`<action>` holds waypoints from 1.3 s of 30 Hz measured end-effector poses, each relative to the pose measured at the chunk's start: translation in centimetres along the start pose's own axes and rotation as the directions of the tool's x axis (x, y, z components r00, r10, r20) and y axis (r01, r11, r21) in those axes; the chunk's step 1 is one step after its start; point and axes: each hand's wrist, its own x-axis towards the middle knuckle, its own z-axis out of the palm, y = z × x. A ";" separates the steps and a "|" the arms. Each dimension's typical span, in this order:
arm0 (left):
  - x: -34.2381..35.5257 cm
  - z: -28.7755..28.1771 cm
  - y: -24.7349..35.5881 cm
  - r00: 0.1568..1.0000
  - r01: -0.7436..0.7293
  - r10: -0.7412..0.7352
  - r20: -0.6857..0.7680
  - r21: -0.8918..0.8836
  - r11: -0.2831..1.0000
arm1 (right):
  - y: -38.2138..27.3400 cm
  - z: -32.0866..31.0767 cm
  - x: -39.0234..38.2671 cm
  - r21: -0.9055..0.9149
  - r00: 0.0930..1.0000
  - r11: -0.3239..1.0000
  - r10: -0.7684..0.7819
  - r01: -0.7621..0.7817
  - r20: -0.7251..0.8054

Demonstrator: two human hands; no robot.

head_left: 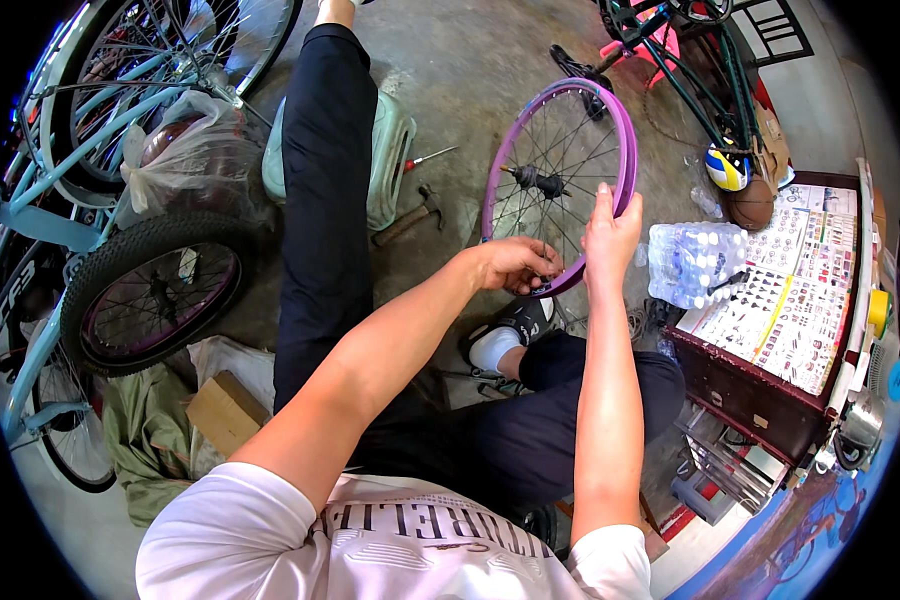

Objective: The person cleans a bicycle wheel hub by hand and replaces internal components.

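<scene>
A purple bicycle wheel rim (627, 140) with black spokes and a black hub (540, 182) stands tilted in front of me, without a tire on it. My right hand (610, 235) is closed around the rim's near right side. At the lower edge of the rim, my left hand (520, 264) has its fingers curled and pinched together by the spokes. Whatever sits between those fingertips is too small to make out. My right shoe (510, 325) is just below the wheel.
On the floor lie a hammer (410, 216) and a red-handled screwdriver (430, 158), beside a pale green plastic container (395, 165). Bicycles and a tired wheel (85, 300) crowd the left. Wrapped water bottles (695, 262) stand at right, near a dark cabinet (740, 385) and balls (750, 203).
</scene>
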 end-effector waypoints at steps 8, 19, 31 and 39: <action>0.8 1.8 -4.4 0.722 -0.148 0.571 -0.390 0.719 0.679 | 0.1 -0.2 -0.2 0.026 0.998 0.998 0.063 -0.062 -0.029; -1.0 3.2 -1.2 0.928 -0.084 0.118 -0.354 0.110 0.990 | -0.6 -0.2 0.0 0.023 0.997 0.997 0.080 -0.079 -0.021; 0.3 0.4 -1.5 0.986 -0.119 0.128 -0.108 0.084 0.989 | -0.3 -0.6 -0.5 0.050 0.995 0.995 0.092 -0.090 -0.040; -0.3 2.4 -2.3 0.786 -0.113 0.541 -0.300 0.790 0.602 | -0.7 -1.3 -0.5 0.147 0.985 0.975 0.172 -0.168 -0.015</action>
